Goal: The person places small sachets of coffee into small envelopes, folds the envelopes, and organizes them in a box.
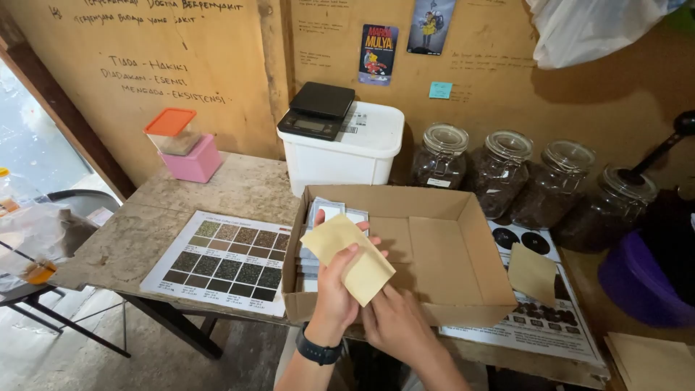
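The right hand (397, 322) touches the lower edge of a tan pouch (349, 259), its grip hidden. The left hand (337, 282) pinches this pouch over the front wall of the box (434, 250), with a chart (224, 261) just beside.

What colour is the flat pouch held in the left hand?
Pale tan, kraft-paper colour; the pouch shows clearly in the head view, pinched by the left hand.

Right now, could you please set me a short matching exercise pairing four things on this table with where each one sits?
Things:
1. tan paper pouch
2. black digital scale
3. orange-lidded container
4. grind sample chart

Places:
a. on the pink box
b. flat on the table, left of the cardboard box
c. in the left hand
d. on the white bin

Pairs: 1-c, 2-d, 3-a, 4-b
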